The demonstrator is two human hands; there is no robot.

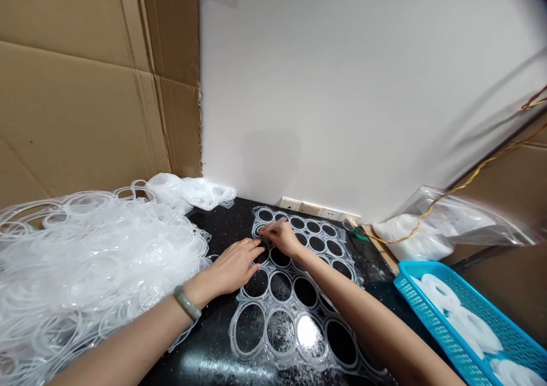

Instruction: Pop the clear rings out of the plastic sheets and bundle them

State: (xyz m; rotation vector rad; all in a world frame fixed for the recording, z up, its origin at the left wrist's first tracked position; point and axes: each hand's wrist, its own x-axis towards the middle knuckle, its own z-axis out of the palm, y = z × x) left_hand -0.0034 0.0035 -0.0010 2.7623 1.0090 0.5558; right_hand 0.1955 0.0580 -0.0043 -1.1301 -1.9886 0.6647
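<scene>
A clear plastic sheet with rows of round rings [265, 298] lies flat on the black speckled tabletop. My left hand [237, 265] rests on the left edge of this sheet, fingers stretched out and holding nothing. It wears a ring, and a green bangle [187, 303] circles the wrist. Toward the sheet's far left corner, my right hand [280, 237] reaches in with its fingertips pinched at one of the small rings. A bit of translucent plastic shows by those fingers, but what they grip is too small to make out. My right forearm hides part of the sheet.
A large heap of clear plastic ring scraps [94, 261] covers the left side. On the right stands a blue basket [431, 317] with white rings inside. Behind it lies a clear bag [465, 221] under a yellow wire [470, 175]. Wall sockets [311, 208] line the back edge.
</scene>
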